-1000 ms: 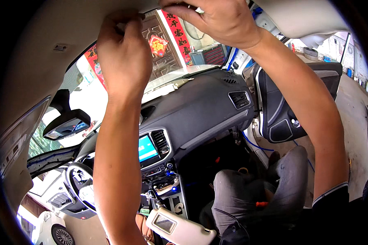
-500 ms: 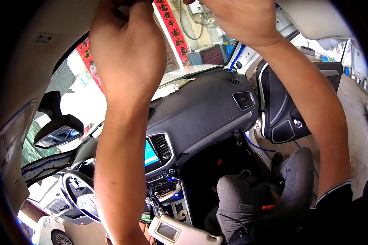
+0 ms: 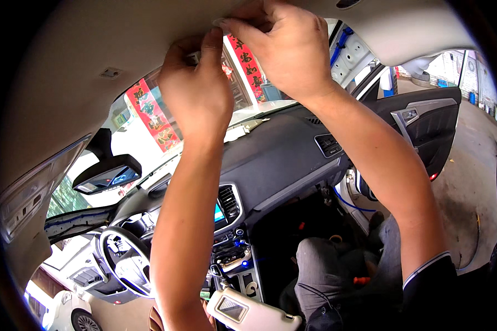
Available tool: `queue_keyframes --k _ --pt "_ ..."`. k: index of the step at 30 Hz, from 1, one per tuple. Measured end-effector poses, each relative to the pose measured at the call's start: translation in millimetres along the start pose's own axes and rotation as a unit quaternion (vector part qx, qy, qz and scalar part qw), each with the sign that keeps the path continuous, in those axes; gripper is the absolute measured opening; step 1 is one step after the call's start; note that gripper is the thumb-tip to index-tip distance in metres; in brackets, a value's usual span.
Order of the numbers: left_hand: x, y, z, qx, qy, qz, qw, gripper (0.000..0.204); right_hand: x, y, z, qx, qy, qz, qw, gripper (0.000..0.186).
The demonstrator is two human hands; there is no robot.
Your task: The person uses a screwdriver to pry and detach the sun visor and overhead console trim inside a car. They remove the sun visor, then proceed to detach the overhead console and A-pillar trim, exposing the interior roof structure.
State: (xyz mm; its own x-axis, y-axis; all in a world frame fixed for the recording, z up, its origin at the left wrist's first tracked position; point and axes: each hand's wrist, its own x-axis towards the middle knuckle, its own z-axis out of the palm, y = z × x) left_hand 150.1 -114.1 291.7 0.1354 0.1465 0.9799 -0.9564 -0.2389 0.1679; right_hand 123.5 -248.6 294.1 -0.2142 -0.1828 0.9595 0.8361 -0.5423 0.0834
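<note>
Both my arms are raised to the front edge of the beige headliner (image 3: 165,27) in a car. My left hand (image 3: 199,91) is closed, its thumb and curled fingers pinching at that edge. Close beside it on the right, my right hand (image 3: 295,52) also grips the edge, with its thumb pointing toward the left thumb. The fingertips of both hands are partly hidden against the lining. A detached sun visor (image 3: 254,311) with a small mirror lies low between my left forearm and my legs.
Below my hands runs the dark dashboard (image 3: 284,160). A rear-view mirror (image 3: 107,174) hangs at the left, above the steering wheel (image 3: 124,259). At the right the front door (image 3: 425,129) stands ajar. A bare pillar with blue wiring (image 3: 341,47) is beside my right hand. An orange-red handle (image 3: 361,281) shows by my legs.
The view has tilted up, showing more headliner. My hands have come closer together, the right one moving left toward the left one, both at the lining's edge.
</note>
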Motion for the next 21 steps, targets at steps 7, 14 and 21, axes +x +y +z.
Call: queue_keyframes --k 7,14,21 --pt "-1.9 4.4 8.7 -0.019 0.064 -0.039 0.997 0.031 -0.4 8.8 7.1 -0.069 0.036 -0.031 0.997 0.023" --pt "3.1 4.6 4.3 0.025 0.091 0.000 0.996 0.027 -10.6 6.2 21.8 0.013 0.040 0.134 0.990 0.022" --pt "5.5 5.1 -6.0 0.064 0.053 0.021 0.996 0.031 -13.3 16.0 25.4 0.100 0.056 0.099 0.989 0.022"
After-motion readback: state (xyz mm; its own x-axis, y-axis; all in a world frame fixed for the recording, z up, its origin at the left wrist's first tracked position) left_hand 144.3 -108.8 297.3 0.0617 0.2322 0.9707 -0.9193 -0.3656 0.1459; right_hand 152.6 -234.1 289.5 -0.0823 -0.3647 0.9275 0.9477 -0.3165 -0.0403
